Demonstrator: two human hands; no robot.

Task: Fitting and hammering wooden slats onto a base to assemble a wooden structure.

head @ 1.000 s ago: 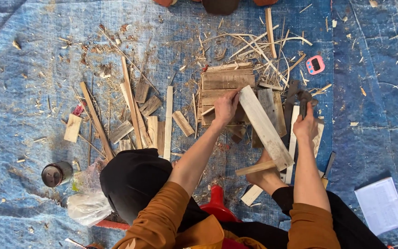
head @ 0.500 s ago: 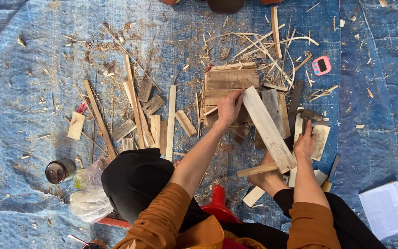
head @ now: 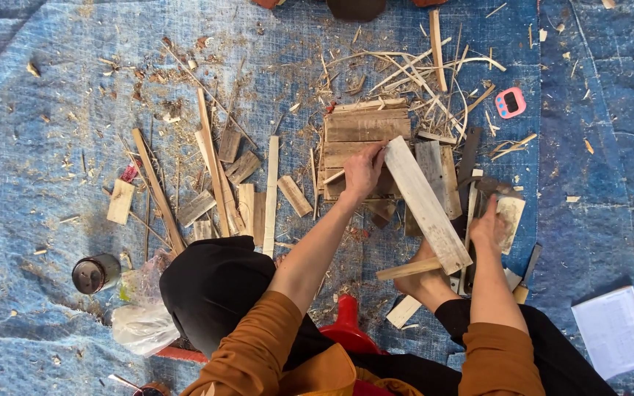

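My left hand (head: 363,172) grips the upper end of a long pale plank (head: 425,209), which slants down to the right across my bare foot (head: 425,282). A thin stick (head: 407,270) lies crosswise under the plank's lower end. My right hand (head: 490,226) is to the right of the plank. Its fingers curl over a dark tool (head: 494,188) that rests on a pale square board (head: 514,213). A stack of short brown boards (head: 365,130) lies just beyond my left hand.
A blue tarp (head: 53,88) covered in shavings and wood strips (head: 214,172) spreads all around. Also here are a pink timer (head: 510,103), a tin can (head: 95,273), a plastic bag (head: 144,323), white paper (head: 614,330) and a red stool (head: 346,330).
My right hand has drawn back toward me, from beside the plank's middle to near its lower end. The plank and my left hand have barely shifted.
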